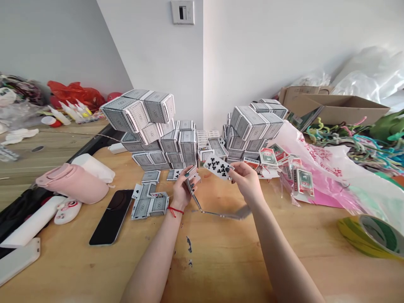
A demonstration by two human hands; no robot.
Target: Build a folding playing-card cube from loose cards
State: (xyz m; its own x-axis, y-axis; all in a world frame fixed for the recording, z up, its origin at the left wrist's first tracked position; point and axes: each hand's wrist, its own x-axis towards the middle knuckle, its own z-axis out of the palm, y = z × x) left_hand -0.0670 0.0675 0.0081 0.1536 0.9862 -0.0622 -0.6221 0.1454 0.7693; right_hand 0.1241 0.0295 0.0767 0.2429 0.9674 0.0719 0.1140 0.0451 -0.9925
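2 on a playing card (136, 192)

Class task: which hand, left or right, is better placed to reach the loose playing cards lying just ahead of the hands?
Left, probably: the left hand sits closest to the loose cards, though it holds a card edge-on. The right hand is farther off, gripping a club card.

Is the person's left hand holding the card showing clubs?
No, the right hand holds the clubs card, apart from the left hand.
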